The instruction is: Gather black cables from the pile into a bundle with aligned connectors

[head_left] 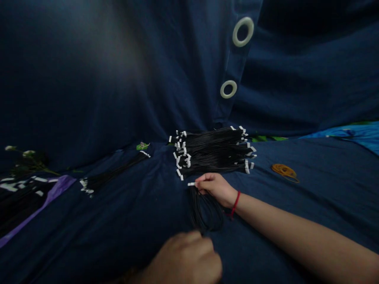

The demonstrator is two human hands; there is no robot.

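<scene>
My right hand [214, 189], with a red string around the wrist, is shut on a looped bunch of thin black wires [205, 209], and a white connector [191, 184] pokes out past its fingers. My left hand [183, 258] sits at the bottom edge of the view, its fingers curled at the lower bend of the loop. Whether it grips the wires is hidden. Just beyond my right hand lies a large stack of black wires [211, 152] with white connectors at both ends. A smaller bundle of the same wires [115, 171] lies to the left.
Everything rests on navy cloth [142, 236], which rises behind into a curtain with white grommets [242, 31]. An orange rubber band coil [284, 172] lies to the right. At the left are a dark wire pile [17, 201], purple fabric [50, 201] and a leafy sprig [26, 161].
</scene>
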